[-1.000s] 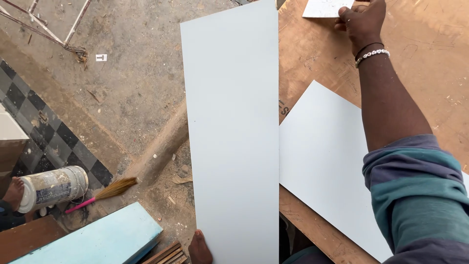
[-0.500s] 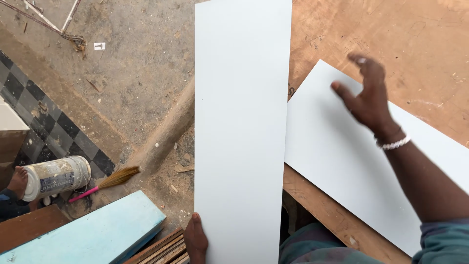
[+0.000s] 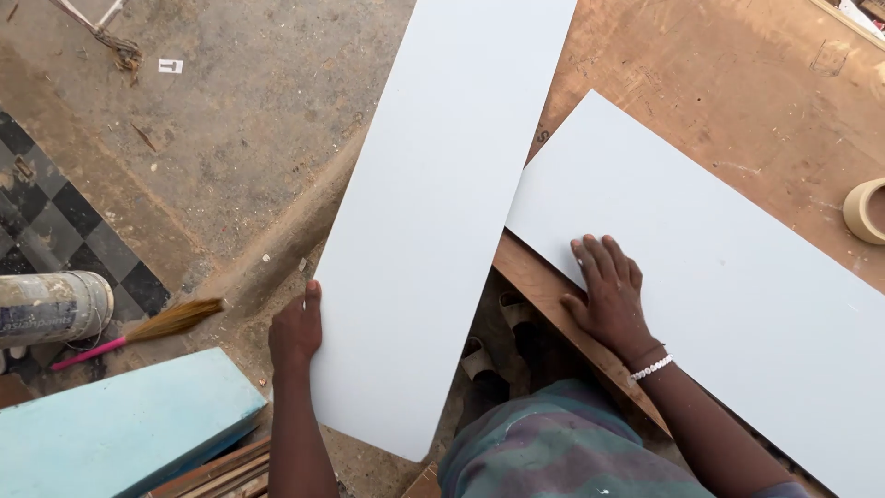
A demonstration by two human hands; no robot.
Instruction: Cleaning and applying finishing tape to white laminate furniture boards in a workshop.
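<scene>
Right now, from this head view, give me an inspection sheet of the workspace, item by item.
Surface: brown plywood worktable, scuffed and dusty.
Job's things: long narrow white panel held tilted, mostly out over the floor; wide white panel lying flat on the table.
Clutter: roll of tape at the table's right edge.
Grippers: left hand grips the narrow panel's left edge; right hand pressed flat on the wide panel, beaded bracelet at the wrist.
Cables: nothing seen.
Surroundings: dusty concrete floor, checkered tiles, small broom with pink handle, cylindrical can, light blue board, sandals under the table.
</scene>
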